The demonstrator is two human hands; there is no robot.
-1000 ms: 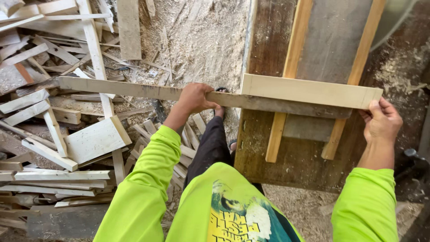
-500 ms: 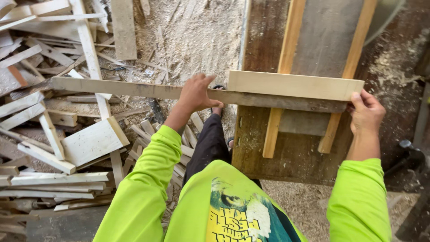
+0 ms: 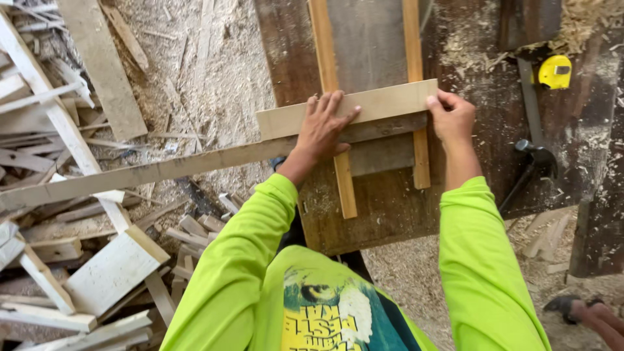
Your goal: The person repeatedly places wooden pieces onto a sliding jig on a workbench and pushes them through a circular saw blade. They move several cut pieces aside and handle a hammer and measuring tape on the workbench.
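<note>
Both hands, left [image 3: 323,130] and right [image 3: 450,117], seemingly pressing pale board [image 3: 383,104].

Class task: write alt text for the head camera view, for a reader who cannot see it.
Seen from above, a person's left hand presses flat on a pale short board laid over a long plank on a dark workbench; the right hand grips the board's end. Offcuts litter the sawdust.

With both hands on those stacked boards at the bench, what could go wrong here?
The long plank juts far off the workbench to the left with nothing under it; if the left hand eases off, it may tip. The short pale board on top seems held only by hand, with the right hand at its end, so it could slide askew. Rough edges could give splinters.
</note>
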